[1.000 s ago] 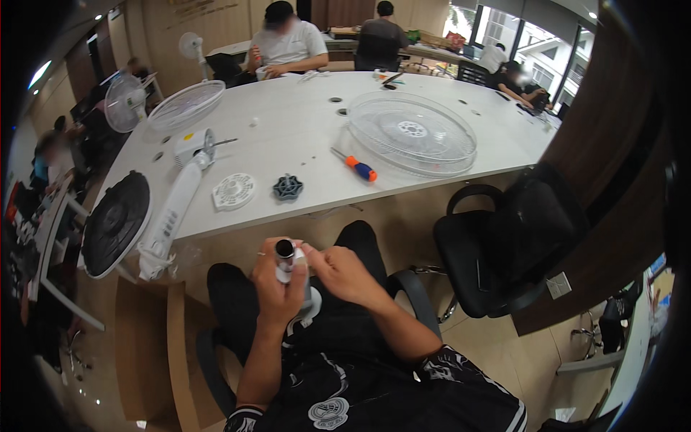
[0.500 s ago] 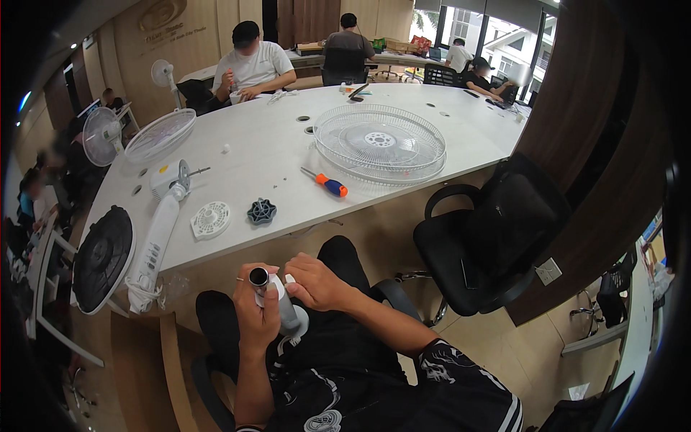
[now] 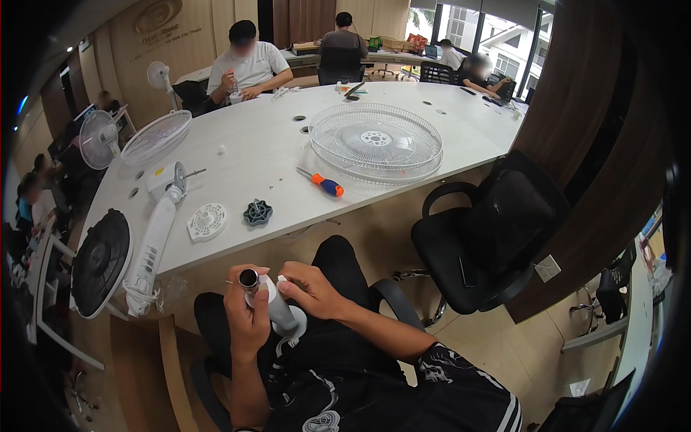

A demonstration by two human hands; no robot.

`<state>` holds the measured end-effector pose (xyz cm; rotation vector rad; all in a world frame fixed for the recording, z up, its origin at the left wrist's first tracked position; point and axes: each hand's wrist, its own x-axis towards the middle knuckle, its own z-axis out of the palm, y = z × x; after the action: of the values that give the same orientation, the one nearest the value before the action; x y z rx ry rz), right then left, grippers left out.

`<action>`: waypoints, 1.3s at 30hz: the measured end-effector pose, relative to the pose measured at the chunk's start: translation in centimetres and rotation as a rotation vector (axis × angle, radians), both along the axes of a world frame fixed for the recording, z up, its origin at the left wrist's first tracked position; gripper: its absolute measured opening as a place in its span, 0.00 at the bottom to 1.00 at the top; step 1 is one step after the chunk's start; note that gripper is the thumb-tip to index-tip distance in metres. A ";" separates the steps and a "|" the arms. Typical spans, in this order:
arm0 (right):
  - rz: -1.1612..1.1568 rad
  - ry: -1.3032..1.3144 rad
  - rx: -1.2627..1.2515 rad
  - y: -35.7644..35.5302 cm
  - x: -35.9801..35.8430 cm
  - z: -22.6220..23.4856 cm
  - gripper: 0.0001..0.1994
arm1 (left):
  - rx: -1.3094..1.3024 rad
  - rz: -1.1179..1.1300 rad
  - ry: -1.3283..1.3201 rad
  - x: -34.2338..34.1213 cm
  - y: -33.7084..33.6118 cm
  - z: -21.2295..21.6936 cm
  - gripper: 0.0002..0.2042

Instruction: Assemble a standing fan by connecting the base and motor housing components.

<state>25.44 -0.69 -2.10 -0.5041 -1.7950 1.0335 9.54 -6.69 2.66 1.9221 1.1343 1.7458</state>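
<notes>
Above my lap my left hand [image 3: 247,317] is wrapped round a fan stand pole [image 3: 279,311], white and grey with a round chrome tube end [image 3: 249,278] pointing up. A small white knob [image 3: 281,279] at the side of the pole is pinched between the thumb and fingers of my right hand [image 3: 314,289]. The pole's lower end widens into a pale round part over my dark clothing. Ahead on the table are a grey star-shaped knob [image 3: 257,212], a round white slotted cover [image 3: 207,222] and an orange-and-blue screwdriver [image 3: 327,185].
On the white table [image 3: 252,173] lie a fan motor with its neck [image 3: 155,237], a black round base [image 3: 103,263] overhanging the left edge, and wire fan grilles [image 3: 376,142]. A black chair [image 3: 468,273] stands to the right. A person [image 3: 248,68] works across the table.
The view has shifted slightly. Both hands keep their hold, and the pole with its chrome end sits a little further left in the picture.
</notes>
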 end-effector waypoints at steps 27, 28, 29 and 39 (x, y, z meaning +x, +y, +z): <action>-0.215 0.025 0.839 2.7 0.9 -2.2 0.21 | 0.018 -0.165 0.117 -0.3 0.3 0.3 0.11; -0.219 0.018 0.889 3.0 1.0 -2.4 0.21 | 0.003 -0.190 0.116 -0.4 0.3 0.2 0.11; -0.222 0.010 0.940 3.2 1.1 -2.5 0.21 | -0.012 -0.214 0.115 -0.5 0.3 0.2 0.11; -0.121 -0.223 0.886 3.7 2.5 1.6 0.21 | -0.114 -0.184 0.013 -1.3 0.6 0.4 0.13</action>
<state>27.96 3.04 -0.51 -0.1653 -2.1627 0.0356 8.26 -6.10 3.03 1.9059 1.0038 1.5411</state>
